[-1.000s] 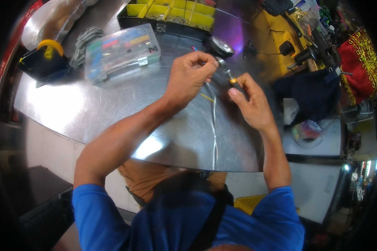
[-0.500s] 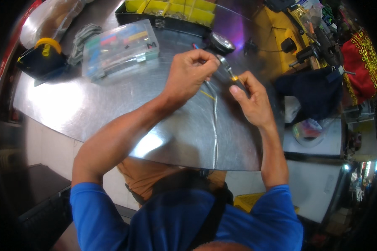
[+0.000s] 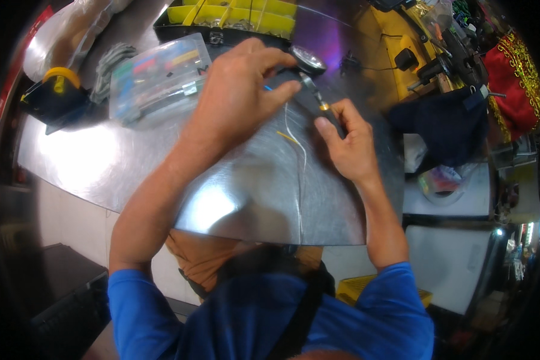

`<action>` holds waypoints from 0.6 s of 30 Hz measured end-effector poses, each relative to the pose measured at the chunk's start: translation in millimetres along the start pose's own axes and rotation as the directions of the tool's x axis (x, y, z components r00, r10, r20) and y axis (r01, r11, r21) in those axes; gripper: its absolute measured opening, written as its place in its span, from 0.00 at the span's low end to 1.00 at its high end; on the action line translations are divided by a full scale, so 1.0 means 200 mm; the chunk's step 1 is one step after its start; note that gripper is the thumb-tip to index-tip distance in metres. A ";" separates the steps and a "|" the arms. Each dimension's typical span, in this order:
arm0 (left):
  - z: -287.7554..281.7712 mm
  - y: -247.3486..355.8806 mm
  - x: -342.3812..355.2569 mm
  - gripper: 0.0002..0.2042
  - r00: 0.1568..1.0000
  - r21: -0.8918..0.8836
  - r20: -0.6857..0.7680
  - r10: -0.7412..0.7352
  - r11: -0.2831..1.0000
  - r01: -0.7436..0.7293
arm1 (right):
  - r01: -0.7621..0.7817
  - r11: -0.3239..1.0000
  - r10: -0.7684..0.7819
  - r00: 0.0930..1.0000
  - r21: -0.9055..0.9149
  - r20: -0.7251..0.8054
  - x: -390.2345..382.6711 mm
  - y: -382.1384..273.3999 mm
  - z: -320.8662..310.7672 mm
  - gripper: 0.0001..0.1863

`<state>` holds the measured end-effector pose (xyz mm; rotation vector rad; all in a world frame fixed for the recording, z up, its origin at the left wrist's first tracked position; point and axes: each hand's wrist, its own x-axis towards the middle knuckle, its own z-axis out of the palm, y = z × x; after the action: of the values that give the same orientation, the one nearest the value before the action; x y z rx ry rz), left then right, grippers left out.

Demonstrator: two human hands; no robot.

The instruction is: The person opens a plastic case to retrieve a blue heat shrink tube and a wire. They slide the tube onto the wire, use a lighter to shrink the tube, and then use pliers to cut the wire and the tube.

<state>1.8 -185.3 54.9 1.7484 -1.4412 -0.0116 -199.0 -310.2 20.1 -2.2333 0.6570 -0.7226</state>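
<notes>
My left hand is raised over the steel table, thumb and index finger parted, other fingers partly hidden. A blue wire shows just below it, near a pale cable running down to the table's front edge. My right hand is closed round a tool with a dark handle, yellow band and silver head, angled toward the left hand. A short yellow piece lies beside the cable. A round silver-faced object sits beyond the tool's head.
Behind are a yellow compartment box and a clear parts case. At left sit a black caddy with yellow handle, grey gloves and a bagged item. Dark cloth, tools and red-gold fabric crowd the right.
My left hand has risen and moved left, its thumb and index finger separating from their pinch. My right hand and tool have shifted slightly left and up.
</notes>
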 end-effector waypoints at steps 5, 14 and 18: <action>0.18 0.03 -0.05 0.19 0.941 -0.791 0.146 -0.306 0.535 0.297 | 0.036 0.999 -0.035 0.995 0.004 -0.092 -0.01 -0.05 0.05 0.13; 0.24 -0.02 -0.05 0.11 0.931 -0.821 0.164 -0.327 0.477 0.313 | 0.195 0.970 -0.216 0.966 -0.148 -0.140 -0.02 -0.08 0.08 0.10; 0.23 0.01 -0.05 0.07 0.957 -0.696 0.063 -0.282 0.675 0.245 | 0.211 0.961 -0.239 0.958 -0.178 -0.157 -0.02 -0.08 0.07 0.10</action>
<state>-25.3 -204.2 21.1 1.2712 -0.9353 -0.5979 -190.1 -291.8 21.7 -2.4372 0.5662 -1.0253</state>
